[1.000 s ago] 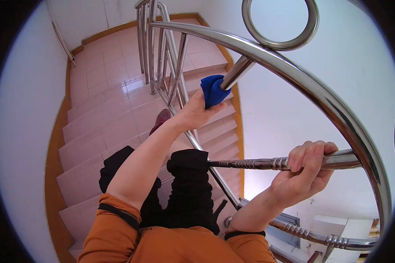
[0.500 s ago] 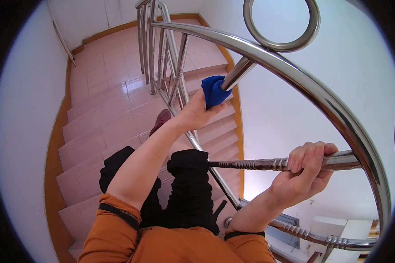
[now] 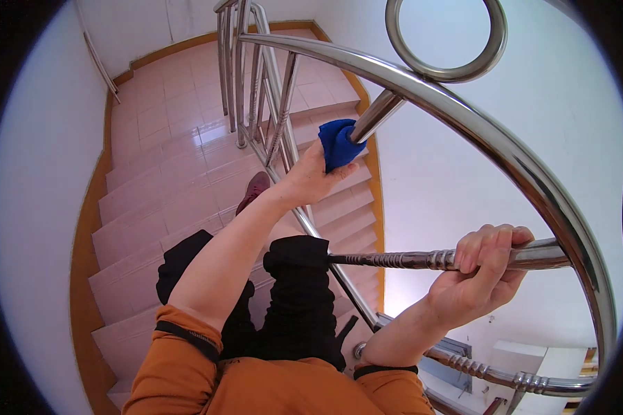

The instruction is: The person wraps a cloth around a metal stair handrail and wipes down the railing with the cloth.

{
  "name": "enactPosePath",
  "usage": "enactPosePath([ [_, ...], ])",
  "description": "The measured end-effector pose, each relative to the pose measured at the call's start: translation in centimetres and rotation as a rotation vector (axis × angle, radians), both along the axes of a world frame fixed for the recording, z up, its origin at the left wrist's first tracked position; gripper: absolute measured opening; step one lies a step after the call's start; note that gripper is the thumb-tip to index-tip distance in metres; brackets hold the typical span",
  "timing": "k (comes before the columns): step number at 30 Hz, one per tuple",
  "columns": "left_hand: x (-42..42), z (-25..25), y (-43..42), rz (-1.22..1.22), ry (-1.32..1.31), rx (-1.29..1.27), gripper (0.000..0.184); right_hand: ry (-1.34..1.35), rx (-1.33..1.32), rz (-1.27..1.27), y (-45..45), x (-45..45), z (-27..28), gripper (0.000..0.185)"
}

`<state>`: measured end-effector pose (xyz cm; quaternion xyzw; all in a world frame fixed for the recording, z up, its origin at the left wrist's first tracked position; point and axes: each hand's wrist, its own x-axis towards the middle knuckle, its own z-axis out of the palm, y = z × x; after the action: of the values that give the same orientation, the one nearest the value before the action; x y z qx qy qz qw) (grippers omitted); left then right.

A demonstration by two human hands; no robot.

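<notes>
A folded blue cloth is wrapped around a metal baluster just below the curved handrail. My left hand is closed on this cloth, pressing it against the post. At the right, my right hand has its fingers wrapped round a second baluster, close beneath the handrail. That baluster has ribbed rings along part of its length. The palm side of my left hand is hidden behind the cloth.
Pink tiled stairs run down to a landing at the upper left. A metal ring sits on top of the handrail. Another ribbed baluster is at the lower right. A white wall stands at the left.
</notes>
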<state>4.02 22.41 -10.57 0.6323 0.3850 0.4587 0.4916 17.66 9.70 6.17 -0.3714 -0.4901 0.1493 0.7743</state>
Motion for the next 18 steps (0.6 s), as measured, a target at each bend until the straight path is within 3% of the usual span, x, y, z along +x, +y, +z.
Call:
enactPosePath([
  [18, -0.4, 1.0, -0.9, -0.009, -0.036, -0.006, 0.05, -0.015, -0.009, -0.029, -0.7, -0.4, 0.2, 0.012],
])
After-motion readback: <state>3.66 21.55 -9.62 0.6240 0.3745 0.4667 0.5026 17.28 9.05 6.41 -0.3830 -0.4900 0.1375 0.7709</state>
